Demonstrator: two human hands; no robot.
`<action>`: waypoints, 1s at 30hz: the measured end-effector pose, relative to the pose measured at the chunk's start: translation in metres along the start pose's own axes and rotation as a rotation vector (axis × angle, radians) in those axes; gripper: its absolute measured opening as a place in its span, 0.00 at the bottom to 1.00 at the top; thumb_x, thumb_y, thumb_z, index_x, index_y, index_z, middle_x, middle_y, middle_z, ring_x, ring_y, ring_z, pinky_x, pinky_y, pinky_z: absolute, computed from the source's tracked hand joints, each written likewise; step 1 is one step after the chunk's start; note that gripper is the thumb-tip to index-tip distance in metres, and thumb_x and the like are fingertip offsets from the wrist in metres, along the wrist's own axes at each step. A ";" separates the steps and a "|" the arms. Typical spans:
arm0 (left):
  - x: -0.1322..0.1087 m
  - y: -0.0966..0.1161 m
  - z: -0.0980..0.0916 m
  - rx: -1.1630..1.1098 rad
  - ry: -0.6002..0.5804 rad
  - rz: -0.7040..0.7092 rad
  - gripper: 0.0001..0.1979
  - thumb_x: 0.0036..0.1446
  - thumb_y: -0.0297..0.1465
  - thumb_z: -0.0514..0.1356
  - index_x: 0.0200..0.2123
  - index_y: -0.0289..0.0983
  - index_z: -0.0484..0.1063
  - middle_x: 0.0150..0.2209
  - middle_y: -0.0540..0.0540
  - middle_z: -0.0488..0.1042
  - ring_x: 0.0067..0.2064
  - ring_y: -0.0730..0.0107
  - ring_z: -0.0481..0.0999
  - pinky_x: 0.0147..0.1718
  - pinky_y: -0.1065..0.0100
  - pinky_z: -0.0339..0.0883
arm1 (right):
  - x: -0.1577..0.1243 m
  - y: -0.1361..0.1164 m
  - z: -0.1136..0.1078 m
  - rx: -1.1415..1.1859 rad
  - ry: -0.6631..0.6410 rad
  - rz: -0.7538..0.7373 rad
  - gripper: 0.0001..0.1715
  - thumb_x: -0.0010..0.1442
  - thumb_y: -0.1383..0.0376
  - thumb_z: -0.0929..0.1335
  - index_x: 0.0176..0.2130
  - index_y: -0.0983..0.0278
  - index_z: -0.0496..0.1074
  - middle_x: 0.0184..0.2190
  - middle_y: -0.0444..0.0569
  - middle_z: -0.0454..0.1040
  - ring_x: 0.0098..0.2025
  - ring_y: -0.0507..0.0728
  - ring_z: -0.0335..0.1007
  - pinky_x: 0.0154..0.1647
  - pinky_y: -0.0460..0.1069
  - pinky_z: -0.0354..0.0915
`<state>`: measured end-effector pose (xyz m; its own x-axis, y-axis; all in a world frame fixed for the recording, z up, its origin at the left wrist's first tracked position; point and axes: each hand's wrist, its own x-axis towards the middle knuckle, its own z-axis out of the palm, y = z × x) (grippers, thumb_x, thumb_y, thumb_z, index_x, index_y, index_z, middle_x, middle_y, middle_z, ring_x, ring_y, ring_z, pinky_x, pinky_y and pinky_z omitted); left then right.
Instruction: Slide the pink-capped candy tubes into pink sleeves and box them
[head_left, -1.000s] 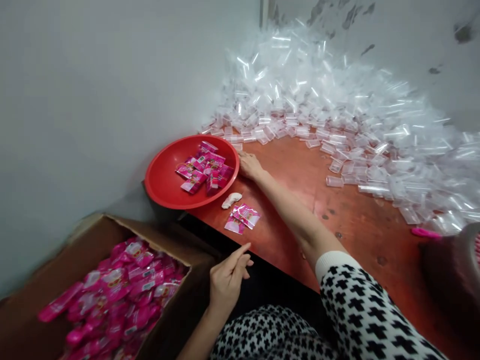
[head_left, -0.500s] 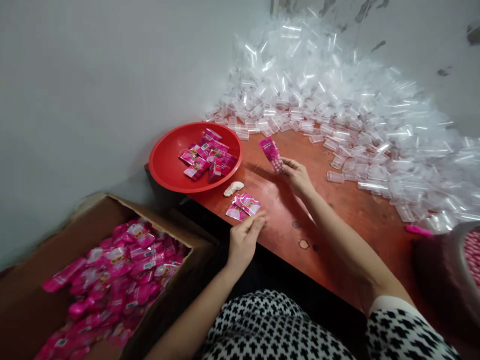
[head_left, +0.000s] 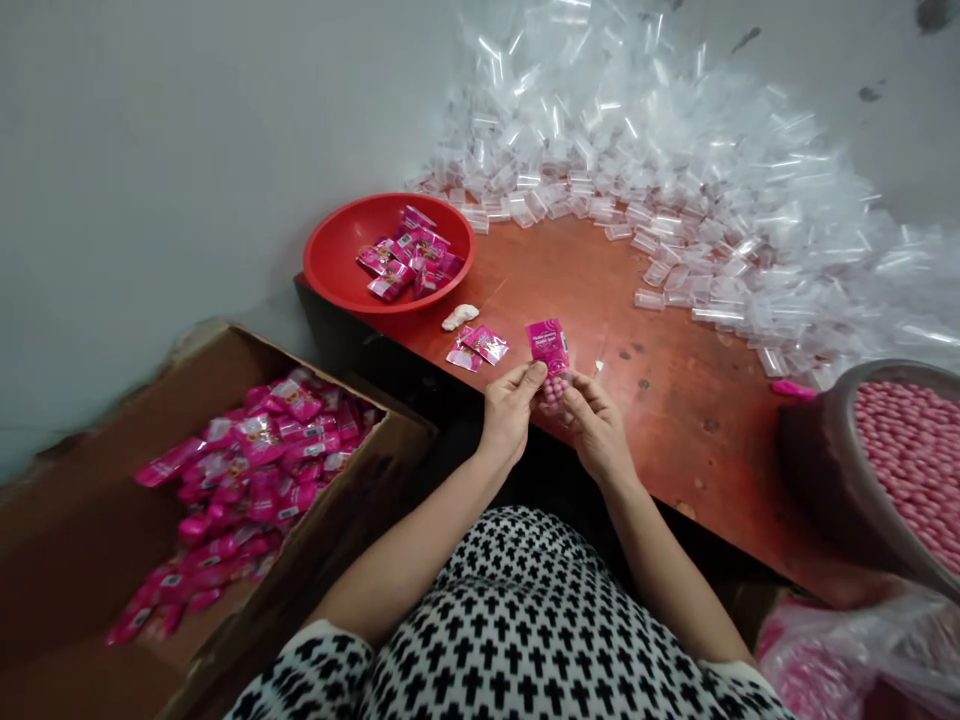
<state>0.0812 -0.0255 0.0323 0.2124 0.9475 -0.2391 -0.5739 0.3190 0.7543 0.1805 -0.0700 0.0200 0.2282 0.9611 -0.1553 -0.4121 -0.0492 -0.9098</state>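
Note:
A pink packet (head_left: pixel 548 348) with round pink balls showing in its clear lower part is held upright over the table's front edge. My left hand (head_left: pixel 511 408) pinches its left side with thumb and fingers. On the right side, my right hand (head_left: pixel 598 422) grips the lower edge near the balls. Two flat pink sachets (head_left: pixel 478 346) lie overlapping on the table, to the left of my hands. Just behind them rests a crumpled white lump (head_left: pixel 460 317), perhaps tissue. The fingertips behind the packet are hidden.
A red bowl (head_left: pixel 315 252) with pink sachets stands at the back left of the reddish table (head_left: pixel 525 270). Clear plastic tubes (head_left: pixel 660 170) are heaped behind. A tub (head_left: pixel 817 440) of pink balls is at the right. Below left, a cardboard box (head_left: pixel 82 470) holds pink packets.
My right hand has brought the packet down and toward me. My left hand has moved right, away from the sachets, and now holds the packet too. The view has shifted slightly.

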 end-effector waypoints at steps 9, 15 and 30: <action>-0.014 0.000 -0.011 0.076 -0.049 0.089 0.15 0.41 0.38 0.70 0.30 0.35 0.75 0.27 0.51 0.75 0.27 0.76 0.73 0.32 0.70 0.70 | -0.025 -0.005 -0.008 -0.030 -0.031 0.050 0.16 0.53 0.59 0.72 0.42 0.60 0.73 0.34 0.44 0.77 0.27 0.49 0.73 0.25 0.44 0.69; -0.015 -0.002 -0.024 0.486 0.056 0.362 0.13 0.50 0.40 0.64 0.23 0.37 0.73 0.21 0.54 0.69 0.24 0.77 0.66 0.28 0.72 0.61 | -0.037 -0.001 -0.001 -0.027 -0.018 0.085 0.14 0.52 0.60 0.72 0.41 0.60 0.75 0.32 0.45 0.77 0.24 0.49 0.71 0.23 0.45 0.70; -0.016 -0.009 -0.032 0.578 0.090 0.384 0.17 0.57 0.43 0.58 0.23 0.37 0.66 0.20 0.54 0.62 0.23 0.77 0.59 0.25 0.72 0.55 | -0.032 0.015 0.001 0.044 0.005 0.131 0.15 0.50 0.62 0.72 0.40 0.62 0.75 0.28 0.44 0.77 0.22 0.48 0.70 0.19 0.43 0.67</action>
<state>0.0570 -0.0429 0.0099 -0.0016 0.9969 0.0788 -0.0777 -0.0787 0.9939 0.1659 -0.1016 0.0117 0.1740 0.9460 -0.2734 -0.4768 -0.1620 -0.8639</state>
